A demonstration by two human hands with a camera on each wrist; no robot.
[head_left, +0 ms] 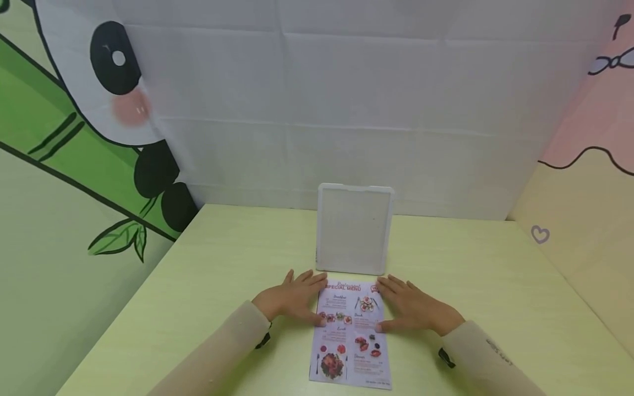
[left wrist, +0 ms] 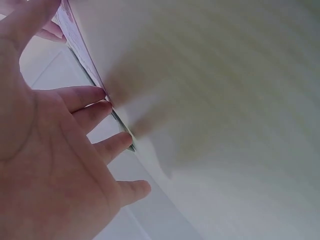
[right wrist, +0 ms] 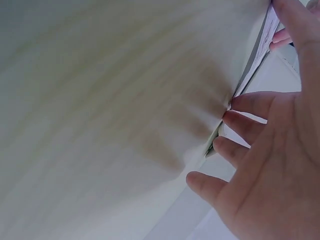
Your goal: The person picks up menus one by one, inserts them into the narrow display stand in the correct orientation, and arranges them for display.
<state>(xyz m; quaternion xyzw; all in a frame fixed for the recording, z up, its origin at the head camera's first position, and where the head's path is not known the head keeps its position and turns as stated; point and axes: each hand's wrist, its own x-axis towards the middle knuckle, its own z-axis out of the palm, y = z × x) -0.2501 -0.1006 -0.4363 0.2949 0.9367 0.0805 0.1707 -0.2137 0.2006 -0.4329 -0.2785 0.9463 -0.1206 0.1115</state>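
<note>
A printed restaurant menu sheet lies flat on the table, headed "Special Menu" and showing pictures of dishes. My left hand touches its left edge with thumb and fingertips, the fingers extended. On the opposite edge, my right hand rests in much the same way, thumb on the paper. Just beyond the sheet's top edge stands a rectangular white-framed panel with a pale, plain face. In the left wrist view the menu appears as a thin slanted strip at the fingertips.
The pale yellow table extends to both sides and behind the panel. A white sheet hangs at the back. Painted walls flank the table, with a green bamboo design on the left and a pink and cream wall on the right.
</note>
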